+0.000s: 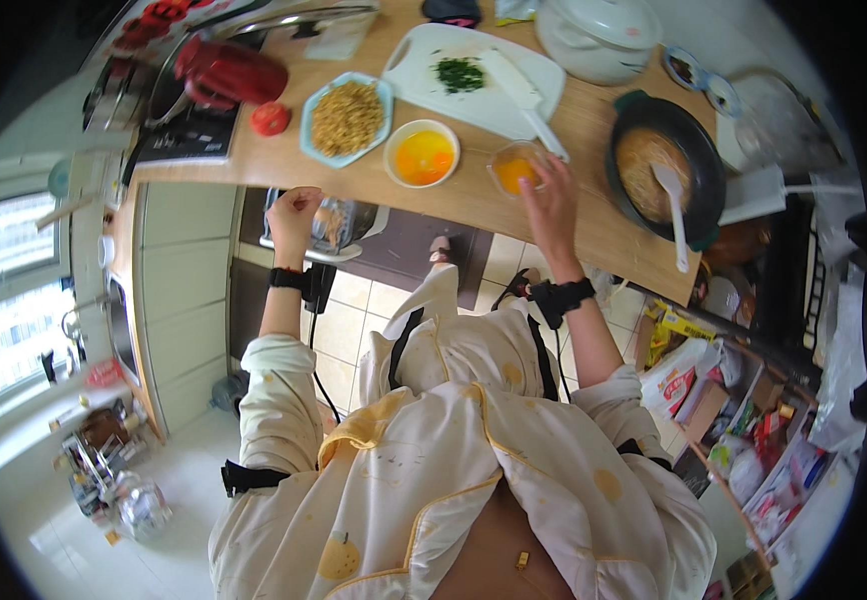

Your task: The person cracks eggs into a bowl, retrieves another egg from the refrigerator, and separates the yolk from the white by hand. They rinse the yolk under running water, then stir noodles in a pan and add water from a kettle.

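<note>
My right hand (553, 205) is at the counter's front edge, its fingers on the rim of a small clear cup (499, 180) with orange-yellow egg in it. Left of it stands a white bowl (393, 166) holding yolks and egg white. My left hand (295, 213) hovers just off the counter edge, fingers curled in, with no object visible in them. The nearest thing to it on the counter is a pale blue octagonal plate (309, 137) of fried rice or similar brown grains (347, 118). Chopped greens (460, 74) and a white-handled knife (524, 90) lie on a white cutting board (419, 70).
On the right, a dark pot (716, 185) holds brownish food and a white spoon (672, 190). A white lidded pot (594, 45) stands behind. A tomato (271, 119) and a red jug (239, 72) are at left, near a black cooktop (189, 138).
</note>
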Tool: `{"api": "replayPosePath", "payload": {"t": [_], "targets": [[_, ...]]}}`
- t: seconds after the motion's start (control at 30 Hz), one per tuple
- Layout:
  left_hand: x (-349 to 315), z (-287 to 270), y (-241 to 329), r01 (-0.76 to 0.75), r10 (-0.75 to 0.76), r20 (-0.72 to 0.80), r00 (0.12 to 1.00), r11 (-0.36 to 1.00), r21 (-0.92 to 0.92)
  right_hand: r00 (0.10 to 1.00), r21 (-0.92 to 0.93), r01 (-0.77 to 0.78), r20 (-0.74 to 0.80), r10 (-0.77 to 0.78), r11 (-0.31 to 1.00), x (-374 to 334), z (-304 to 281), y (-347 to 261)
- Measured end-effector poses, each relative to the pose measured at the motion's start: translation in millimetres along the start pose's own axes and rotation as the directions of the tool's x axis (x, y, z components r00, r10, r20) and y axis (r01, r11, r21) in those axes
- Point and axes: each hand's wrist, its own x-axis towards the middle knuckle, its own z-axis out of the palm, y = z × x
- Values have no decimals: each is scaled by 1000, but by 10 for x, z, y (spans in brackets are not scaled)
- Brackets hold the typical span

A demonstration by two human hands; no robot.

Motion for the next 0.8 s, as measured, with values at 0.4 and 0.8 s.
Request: {"api": "replayPosePath", "payload": {"t": [0.4, 0.8], "targets": [[634, -151, -2078, -265, -23, 636, 771, 896, 355, 973, 75, -175, -138, 184, 982, -166, 135, -672], [-666, -1856, -3748, 327, -333, -3, 943, 928, -180, 821, 801, -516, 564, 91, -302, -33, 1747, -2737]]}}
